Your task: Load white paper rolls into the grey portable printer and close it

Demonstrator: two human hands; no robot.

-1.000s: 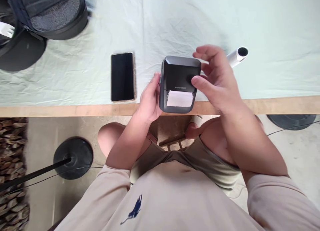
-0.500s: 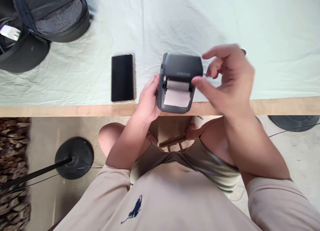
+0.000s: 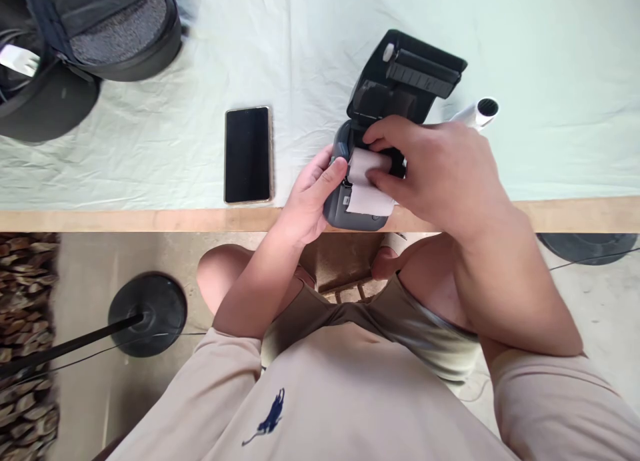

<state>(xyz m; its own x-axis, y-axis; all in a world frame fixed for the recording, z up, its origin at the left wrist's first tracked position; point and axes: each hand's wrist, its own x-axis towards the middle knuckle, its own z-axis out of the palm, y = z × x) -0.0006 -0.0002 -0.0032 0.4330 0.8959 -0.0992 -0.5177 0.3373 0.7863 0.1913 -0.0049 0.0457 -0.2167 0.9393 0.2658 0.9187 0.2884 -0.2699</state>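
A small dark grey label printer (image 3: 343, 214) is gripped at its left side by my left hand (image 3: 313, 194), thumb over the edge, just above the table's near edge. Its lid (image 3: 407, 81) stands raised on the far side, with a black roller and ribbed inner part showing. Inside the body sits a white paper roll (image 3: 367, 164), its loose end lying over the front. My right hand (image 3: 440, 168) reaches in from the right, thumb on the near side of the roll and fingers at its far side. The right hand hides part of the compartment.
A phone (image 3: 247, 154) with a dark screen lies left of the printer. Behind my right hand is a white tube (image 3: 477, 112) with a dark end. An open black case (image 3: 125, 41) holding a white plug and cable is at the far left. The wooden table edge (image 3: 150, 220) runs across.
The printer's lid has swung up and away from me. My right hand has moved left from the printer's side onto the paper roll. The white tube now shows more.
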